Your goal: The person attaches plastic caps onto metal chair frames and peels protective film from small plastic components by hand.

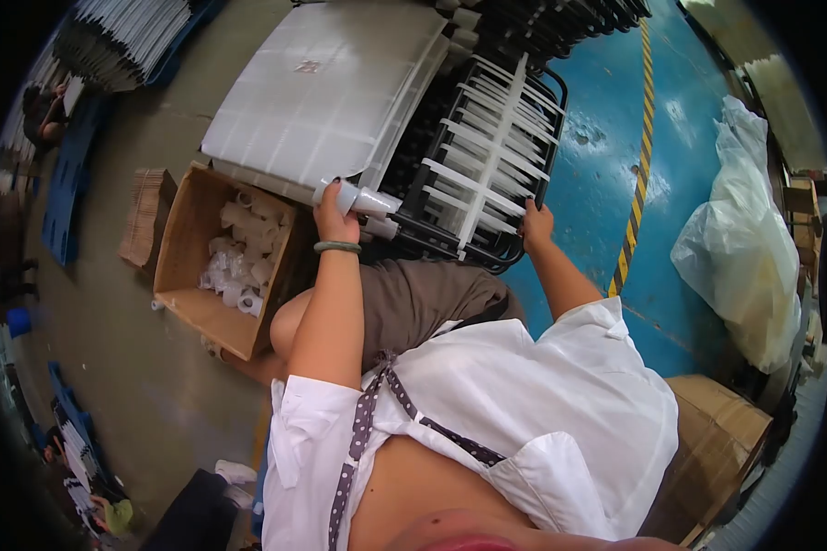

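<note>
My left hand [337, 220] is closed around a translucent white roll [345, 195], with a bracelet on that wrist. Another pale roll-shaped end [377, 202] juts out just to its right, over a corner of the black frames. My right hand [536, 226] has its fingers curled on the black tube edge of a stack of frames with white slats [478, 179]. The frames lie in front of my knees. Left of my left arm stands an open cardboard box [179, 266] with several white rolls [248, 230] and some clear plastic inside.
A stack of large white sheets [312, 87] lies ahead. More black frames [560, 23] are piled behind. A yellow-black floor stripe [636, 211] and a clear plastic bag [744, 239] are to the right. Another cardboard box [716, 441] stands at lower right. Other people are at the left edge.
</note>
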`<action>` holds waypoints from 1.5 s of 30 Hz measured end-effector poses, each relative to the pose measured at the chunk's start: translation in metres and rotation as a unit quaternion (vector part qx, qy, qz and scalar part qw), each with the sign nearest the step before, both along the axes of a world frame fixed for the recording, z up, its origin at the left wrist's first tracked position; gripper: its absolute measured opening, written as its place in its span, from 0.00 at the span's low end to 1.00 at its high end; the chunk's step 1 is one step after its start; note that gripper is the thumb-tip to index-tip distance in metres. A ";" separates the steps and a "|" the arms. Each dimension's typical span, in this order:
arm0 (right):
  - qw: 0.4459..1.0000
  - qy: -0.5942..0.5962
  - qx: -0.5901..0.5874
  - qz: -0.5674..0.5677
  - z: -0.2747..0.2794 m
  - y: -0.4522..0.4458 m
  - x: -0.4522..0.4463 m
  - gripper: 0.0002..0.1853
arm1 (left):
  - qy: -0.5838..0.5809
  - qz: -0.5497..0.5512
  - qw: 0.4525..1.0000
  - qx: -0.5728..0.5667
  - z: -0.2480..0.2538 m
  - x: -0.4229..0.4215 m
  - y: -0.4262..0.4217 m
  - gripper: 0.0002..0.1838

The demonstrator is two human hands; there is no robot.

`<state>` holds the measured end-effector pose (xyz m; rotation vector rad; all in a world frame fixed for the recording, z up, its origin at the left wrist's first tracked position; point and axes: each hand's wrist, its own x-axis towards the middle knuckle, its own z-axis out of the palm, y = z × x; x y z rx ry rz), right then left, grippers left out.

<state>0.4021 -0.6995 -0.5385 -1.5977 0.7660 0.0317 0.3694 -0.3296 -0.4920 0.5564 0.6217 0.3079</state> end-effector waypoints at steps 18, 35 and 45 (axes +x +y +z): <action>0.994 -0.010 0.103 -0.035 -0.007 0.012 -0.012 0.12 | -0.103 -0.012 0.994 -0.018 0.018 -0.010 0.003 0.17; 0.995 0.012 -0.085 0.054 0.014 -0.007 -0.007 0.13 | 0.019 0.123 0.991 0.055 0.001 0.011 -0.011 0.14; 0.701 -0.332 -0.460 0.432 0.061 0.121 -0.032 0.54 | 0.108 0.322 0.937 0.082 0.062 -0.029 0.016 0.14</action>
